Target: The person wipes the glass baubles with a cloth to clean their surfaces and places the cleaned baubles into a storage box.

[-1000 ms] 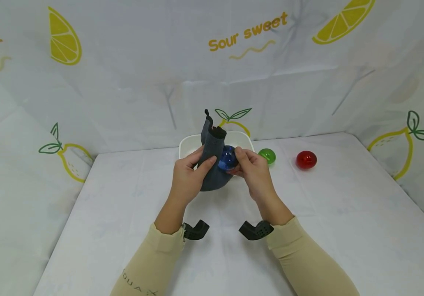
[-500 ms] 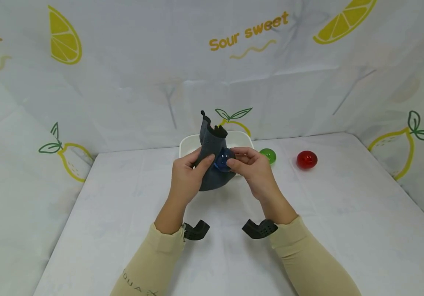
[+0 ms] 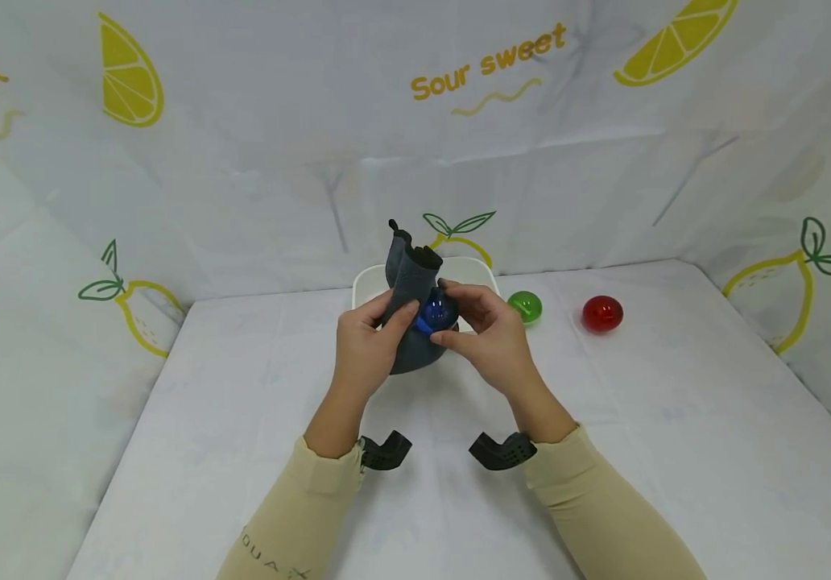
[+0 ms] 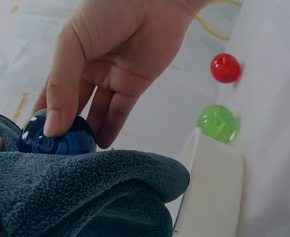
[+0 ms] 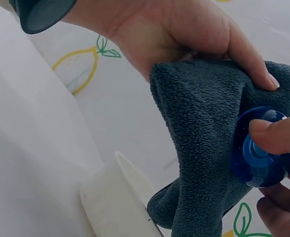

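Note:
My left hand (image 3: 366, 342) grips a dark blue-grey towel (image 3: 415, 278), its thumb on the near side. The towel hangs in folds, its upper end standing up. Against its right side sits a shiny, see-through blue ball (image 3: 439, 310), which the thumb and fingers of my right hand (image 3: 491, 326) pinch. In the left wrist view, the right thumb lies on top of the blue ball (image 4: 80, 140), and a towel fold covers its lower part. From the right wrist, a ring-shaped marking shows on the ball (image 5: 256, 175), beside the towel (image 5: 204, 133).
A white plastic container (image 3: 486, 278) stands behind the hands, partly hidden by them and the towel. To its right, a green ball (image 3: 526, 307) and a red ball (image 3: 601, 313) rest on the white-covered table (image 3: 676, 451). A lemon-printed sheet (image 3: 278, 209) hangs behind.
The right hand has shifted its hold around the blue ball, which has turned and moved slightly left. The towel's upper tip has leaned a little left. The green and red balls stay put.

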`<state>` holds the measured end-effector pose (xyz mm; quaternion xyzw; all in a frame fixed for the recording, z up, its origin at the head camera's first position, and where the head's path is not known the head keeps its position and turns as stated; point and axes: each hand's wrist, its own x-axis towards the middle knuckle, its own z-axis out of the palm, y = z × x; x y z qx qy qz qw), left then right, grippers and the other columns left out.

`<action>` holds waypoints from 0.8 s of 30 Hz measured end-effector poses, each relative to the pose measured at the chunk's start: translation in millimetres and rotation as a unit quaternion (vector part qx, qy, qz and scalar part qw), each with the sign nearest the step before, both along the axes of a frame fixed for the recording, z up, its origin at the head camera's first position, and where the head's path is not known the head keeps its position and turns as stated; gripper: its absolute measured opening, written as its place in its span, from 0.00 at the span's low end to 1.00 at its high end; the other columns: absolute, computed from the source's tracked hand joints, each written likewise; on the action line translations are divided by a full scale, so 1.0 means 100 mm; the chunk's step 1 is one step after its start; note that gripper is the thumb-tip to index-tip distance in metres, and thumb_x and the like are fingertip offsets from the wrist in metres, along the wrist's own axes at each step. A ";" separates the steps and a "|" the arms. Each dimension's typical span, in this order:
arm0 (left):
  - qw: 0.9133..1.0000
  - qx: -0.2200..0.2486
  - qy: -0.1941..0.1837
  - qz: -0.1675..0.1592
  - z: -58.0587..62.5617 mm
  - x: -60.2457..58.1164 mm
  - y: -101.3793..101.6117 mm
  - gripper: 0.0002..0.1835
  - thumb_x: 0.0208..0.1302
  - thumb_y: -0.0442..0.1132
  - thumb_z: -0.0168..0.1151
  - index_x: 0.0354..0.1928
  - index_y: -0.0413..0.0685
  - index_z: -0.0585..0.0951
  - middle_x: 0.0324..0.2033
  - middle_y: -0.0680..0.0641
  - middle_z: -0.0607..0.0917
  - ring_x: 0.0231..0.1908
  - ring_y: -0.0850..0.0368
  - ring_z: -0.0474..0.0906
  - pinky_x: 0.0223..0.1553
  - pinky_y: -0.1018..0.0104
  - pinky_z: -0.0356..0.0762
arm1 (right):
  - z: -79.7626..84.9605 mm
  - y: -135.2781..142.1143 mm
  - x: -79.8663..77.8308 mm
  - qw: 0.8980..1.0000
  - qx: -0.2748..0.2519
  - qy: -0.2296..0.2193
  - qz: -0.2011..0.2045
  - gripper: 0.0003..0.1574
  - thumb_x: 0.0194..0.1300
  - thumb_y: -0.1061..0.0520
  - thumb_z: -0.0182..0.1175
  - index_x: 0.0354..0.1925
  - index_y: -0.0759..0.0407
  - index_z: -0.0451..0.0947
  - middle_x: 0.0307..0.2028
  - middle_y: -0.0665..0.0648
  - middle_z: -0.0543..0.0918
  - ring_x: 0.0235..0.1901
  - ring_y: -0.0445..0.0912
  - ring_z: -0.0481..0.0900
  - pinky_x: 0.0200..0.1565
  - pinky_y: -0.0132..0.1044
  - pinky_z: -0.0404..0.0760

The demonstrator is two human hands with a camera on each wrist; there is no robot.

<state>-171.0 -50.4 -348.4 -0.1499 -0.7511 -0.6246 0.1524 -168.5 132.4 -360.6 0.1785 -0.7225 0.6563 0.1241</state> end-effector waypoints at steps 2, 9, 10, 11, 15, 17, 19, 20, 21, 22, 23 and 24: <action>1.000 0.000 -0.003 0.003 0.00 0.00 0.00 0.16 0.65 0.45 0.66 0.52 0.47 0.86 0.47 0.47 0.88 0.48 0.57 0.85 0.51 0.59 0.82 | -0.01 -0.01 0.00 1.000 0.008 0.010 -0.007 0.34 0.51 0.73 0.71 0.57 0.63 0.75 0.63 0.54 0.77 0.60 0.47 0.77 0.63 0.35 0.73; 1.000 0.003 -0.006 0.004 0.00 0.01 0.02 0.16 0.65 0.43 0.66 0.53 0.47 0.85 0.50 0.47 0.87 0.52 0.56 0.84 0.54 0.57 0.81 | -0.03 -0.04 -0.02 1.000 0.007 0.017 -0.021 0.39 0.52 0.73 0.70 0.63 0.61 0.74 0.63 0.56 0.76 0.62 0.48 0.76 0.61 0.34 0.75; 1.000 0.003 -0.006 0.002 0.01 0.01 0.02 0.16 0.65 0.43 0.66 0.53 0.47 0.85 0.50 0.47 0.87 0.52 0.56 0.83 0.54 0.57 0.81 | -0.03 -0.04 -0.02 1.000 0.005 0.013 -0.026 0.39 0.52 0.72 0.70 0.63 0.61 0.74 0.63 0.56 0.76 0.61 0.49 0.76 0.60 0.34 0.75; 1.000 0.004 -0.006 0.000 0.01 0.01 0.03 0.16 0.65 0.43 0.66 0.53 0.47 0.85 0.51 0.48 0.87 0.53 0.56 0.83 0.55 0.56 0.80 | -0.03 -0.03 -0.02 0.999 0.003 0.005 -0.034 0.38 0.53 0.71 0.71 0.63 0.61 0.74 0.62 0.56 0.77 0.61 0.49 0.77 0.59 0.34 0.76; 1.000 0.002 -0.004 -0.011 0.00 0.01 0.05 0.17 0.65 0.44 0.66 0.54 0.47 0.85 0.53 0.49 0.85 0.56 0.58 0.81 0.57 0.57 0.79 | -0.03 -0.02 -0.04 0.996 -0.028 -0.052 -0.069 0.36 0.54 0.65 0.72 0.61 0.59 0.75 0.58 0.57 0.80 0.54 0.48 0.81 0.52 0.32 0.81; 1.000 0.003 0.000 -0.014 0.00 0.02 0.05 0.17 0.65 0.43 0.66 0.54 0.47 0.84 0.54 0.48 0.85 0.57 0.57 0.80 0.58 0.55 0.78 | -0.03 0.00 -0.05 0.992 -0.050 -0.087 -0.080 0.34 0.56 0.61 0.72 0.61 0.58 0.75 0.56 0.58 0.81 0.51 0.46 0.83 0.50 0.31 0.83; 1.000 0.004 0.002 -0.015 0.00 0.02 0.06 0.18 0.65 0.43 0.66 0.55 0.46 0.84 0.55 0.48 0.84 0.57 0.57 0.80 0.58 0.54 0.78 | -0.03 0.01 -0.05 0.987 -0.077 -0.116 -0.081 0.33 0.58 0.60 0.71 0.61 0.58 0.75 0.54 0.61 0.82 0.48 0.45 0.84 0.48 0.32 0.84; 1.000 0.006 0.003 -0.015 -0.01 0.02 0.06 0.18 0.65 0.43 0.66 0.55 0.46 0.84 0.55 0.47 0.84 0.57 0.57 0.80 0.58 0.53 0.78 | -0.03 0.01 -0.05 0.985 -0.092 -0.127 -0.077 0.32 0.59 0.59 0.71 0.61 0.59 0.75 0.53 0.62 0.83 0.47 0.45 0.84 0.47 0.33 0.84; 1.000 0.006 0.002 -0.015 -0.01 0.03 0.06 0.18 0.65 0.42 0.66 0.54 0.46 0.84 0.55 0.47 0.85 0.57 0.57 0.80 0.59 0.53 0.77 | -0.03 0.01 -0.06 0.982 -0.105 -0.137 -0.074 0.32 0.60 0.59 0.70 0.61 0.60 0.74 0.52 0.62 0.83 0.45 0.44 0.85 0.47 0.33 0.84; 1.000 0.006 0.002 -0.016 -0.01 0.03 0.06 0.18 0.65 0.42 0.66 0.55 0.46 0.84 0.55 0.47 0.84 0.57 0.57 0.80 0.59 0.54 0.77 | -0.03 0.01 -0.06 0.980 -0.120 -0.145 -0.069 0.31 0.60 0.59 0.69 0.61 0.61 0.74 0.51 0.62 0.83 0.44 0.43 0.85 0.46 0.34 0.85; 1.000 0.005 0.001 -0.016 -0.01 0.03 0.06 0.18 0.65 0.43 0.66 0.55 0.46 0.84 0.55 0.48 0.85 0.57 0.57 0.80 0.59 0.55 0.77 | -0.02 0.02 -0.06 0.977 -0.138 -0.152 -0.064 0.31 0.61 0.59 0.69 0.61 0.62 0.74 0.49 0.62 0.83 0.42 0.43 0.85 0.46 0.35 0.85; 1.000 0.005 0.000 -0.016 -0.01 0.03 0.07 0.18 0.65 0.43 0.66 0.55 0.46 0.84 0.55 0.48 0.84 0.57 0.58 0.80 0.59 0.55 0.77 | -0.02 0.02 -0.06 0.973 -0.157 -0.160 -0.057 0.30 0.61 0.60 0.68 0.61 0.63 0.73 0.47 0.61 0.83 0.41 0.43 0.86 0.45 0.36 0.85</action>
